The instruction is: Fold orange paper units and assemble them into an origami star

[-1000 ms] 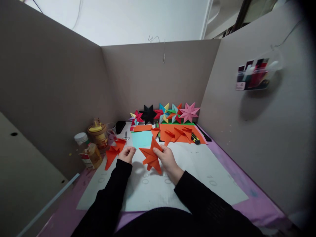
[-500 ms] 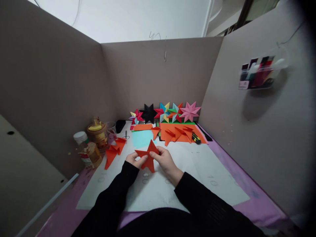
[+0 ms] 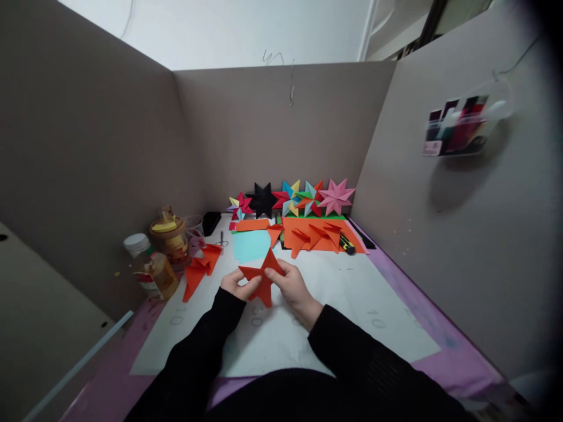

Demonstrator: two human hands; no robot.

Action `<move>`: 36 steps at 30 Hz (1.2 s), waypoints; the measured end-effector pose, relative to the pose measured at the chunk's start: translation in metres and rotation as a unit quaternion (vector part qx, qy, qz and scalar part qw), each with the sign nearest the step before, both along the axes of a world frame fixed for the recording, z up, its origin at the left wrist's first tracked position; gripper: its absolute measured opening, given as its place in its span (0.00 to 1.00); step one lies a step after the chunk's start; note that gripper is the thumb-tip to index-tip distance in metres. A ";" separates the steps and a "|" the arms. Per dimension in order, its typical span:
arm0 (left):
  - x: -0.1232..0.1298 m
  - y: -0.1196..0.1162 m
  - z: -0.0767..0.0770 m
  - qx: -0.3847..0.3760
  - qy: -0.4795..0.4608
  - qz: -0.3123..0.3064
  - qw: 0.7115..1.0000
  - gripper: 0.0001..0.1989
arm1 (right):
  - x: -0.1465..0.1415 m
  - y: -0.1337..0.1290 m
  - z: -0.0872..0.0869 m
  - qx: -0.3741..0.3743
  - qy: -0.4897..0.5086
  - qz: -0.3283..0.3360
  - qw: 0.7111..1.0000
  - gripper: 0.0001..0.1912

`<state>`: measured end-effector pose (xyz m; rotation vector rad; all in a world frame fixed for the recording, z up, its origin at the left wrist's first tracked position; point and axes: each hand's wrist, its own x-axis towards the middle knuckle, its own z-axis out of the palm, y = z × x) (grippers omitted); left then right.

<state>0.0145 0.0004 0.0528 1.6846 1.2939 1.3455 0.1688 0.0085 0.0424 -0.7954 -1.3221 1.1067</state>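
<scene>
Between my hands, above the white sheet (image 3: pixel 334 334), is a folded orange paper star piece (image 3: pixel 263 293) with several points. My left hand (image 3: pixel 237 285) pinches its left side, thumb on the front. My right hand (image 3: pixel 292 287) grips its right side, thumb near the centre; the fingers behind the paper are hidden. More folded orange paper pieces (image 3: pixel 196 275) lie to the left of my left hand. Beyond my hands, other folded orange pieces (image 3: pixel 310 237) rest on a flat orange sheet (image 3: pixel 290 225), and light blue paper (image 3: pixel 250 246) lies beside it.
Finished paper stars (image 3: pixel 336 197) lean in a row against the back panel (image 3: pixel 281 129). At the left stand a bottle (image 3: pixel 152 269) and a yellow-lidded jar (image 3: pixel 169 237). Small scissors (image 3: pixel 222 240) and a yellow-black cutter (image 3: pixel 347 244) lie farther back. A plastic holder (image 3: pixel 460 126) hangs on the right panel.
The view has shifted slightly, so everything sits a little farther left. Both hands keep their hold on the orange star piece, with barely any change in their grip.
</scene>
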 end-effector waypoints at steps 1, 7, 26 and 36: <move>0.000 0.000 0.001 -0.009 -0.007 0.009 1.000 0.12 | 0.001 0.000 0.000 -0.003 -0.007 -0.009 1.000 0.11; -0.003 0.005 0.001 -0.044 -0.015 0.037 0.998 0.14 | 0.004 0.003 0.000 -0.018 -0.039 -0.028 0.999 0.14; -0.014 0.028 -0.019 -0.111 -0.182 -0.090 0.973 0.26 | 0.005 0.005 0.006 -0.107 0.008 -0.025 0.994 0.11; -0.012 0.026 -0.026 -0.107 -0.122 -0.060 0.985 0.22 | 0.002 0.008 -0.004 -0.140 0.016 -0.009 0.990 0.13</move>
